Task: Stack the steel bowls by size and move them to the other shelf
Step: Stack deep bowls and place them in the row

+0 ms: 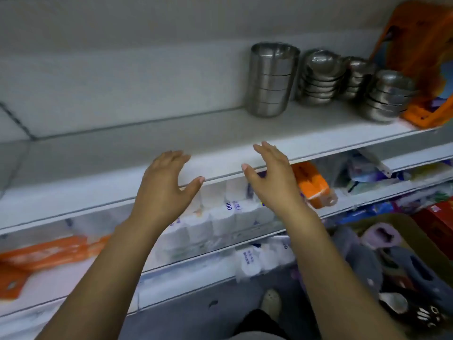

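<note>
both hands hang before the near edge of the white shelf [122, 153], holding nothing. the left hand [163, 185] has straight fingers and its thumb spread wide. the right hand [272, 179] is just as wide, palm turned toward the left one, the two apart. the steel bowls stand far right on that shelf, well apart from the hands: a tall straight-sided stack [272, 79], a flared bowl stack [321, 77] just beside it, a smaller stack [358, 77] behind, and a right-end stack [387, 96] next to an orange plastic rack [421, 50]. on the shelf below lie white tissue packs [220, 217] and an orange pack [312, 186]. a box of slippers [382, 251] sits near right.
</note>
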